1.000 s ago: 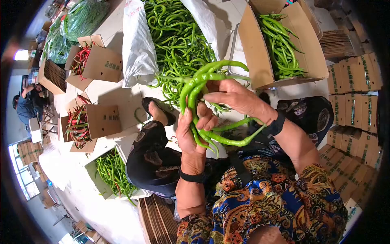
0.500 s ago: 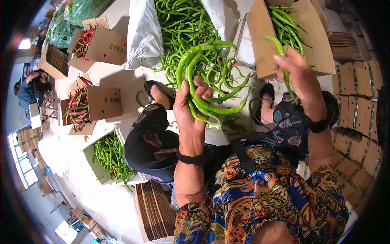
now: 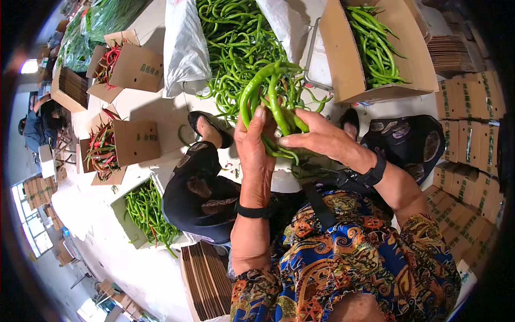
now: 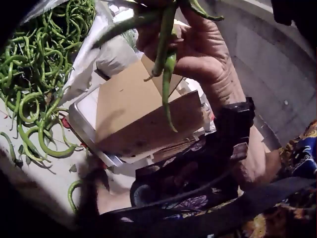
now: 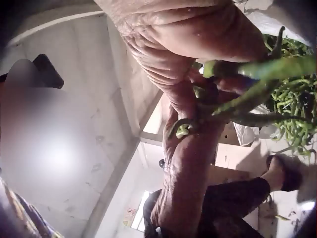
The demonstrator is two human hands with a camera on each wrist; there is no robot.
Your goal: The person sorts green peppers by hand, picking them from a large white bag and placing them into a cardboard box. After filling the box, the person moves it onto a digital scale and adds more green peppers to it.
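Observation:
Long green chili peppers (image 3: 274, 104) form a small bunch between the hands, in front of the person's chest. My left hand (image 3: 255, 145) grips the bunch, thumb laid along its near side, with thin tips poking out below. From the right, my right hand (image 3: 324, 137) pinches peppers at their thick ends between thumb and fingers. In the left wrist view, peppers (image 4: 166, 44) hang down beside the right hand's palm (image 4: 205, 54). The right wrist view has the right hand (image 5: 198, 34) above blurred peppers (image 5: 247, 99); its fingertips are partly hidden.
A white sack (image 3: 185, 48) spills a heap of green peppers (image 3: 241, 48) onto the floor ahead. Right of it stands a cardboard box (image 3: 343, 64) holding green peppers. Boxes of red peppers (image 3: 110, 64) and a white crate (image 3: 126, 220) are at left. Stacked cartons (image 3: 469, 145) line the right.
Half a second ago my right hand held a single pepper out to the right, near the cardboard box. It has come back to the bunch in my left hand.

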